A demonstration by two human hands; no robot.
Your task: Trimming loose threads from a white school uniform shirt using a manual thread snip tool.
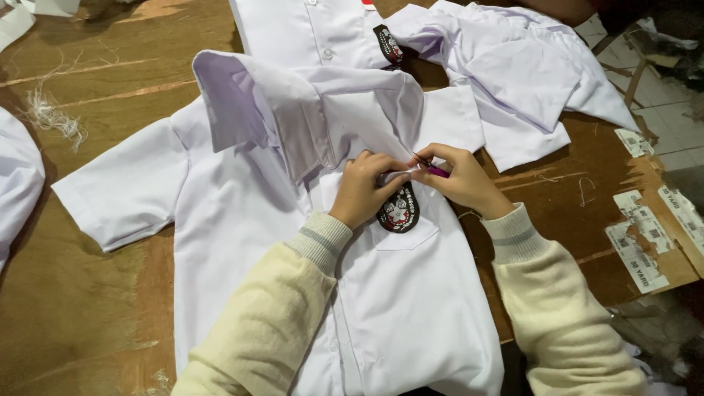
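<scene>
Left hand (364,187) hides the badge (398,211) top — tool (434,169) mostly hidden.

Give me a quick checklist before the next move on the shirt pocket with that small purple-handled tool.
1. Shirt lying flat on the wooden table, front up: ok.
2. Left hand pressing the fabric at the top of the chest pocket, just above the dark badge: ok.
3. Right hand pinching the purple-handled tool at the pocket's top edge: ok.
4. Tool tip visible: cannot tell, it is hidden between the fingers.
5. Collar flipped up, away from the pocket: ok.
6. Second shirt further back, overlapping the worked shirt's far shoulder but apart from the pocket: ok.
</scene>
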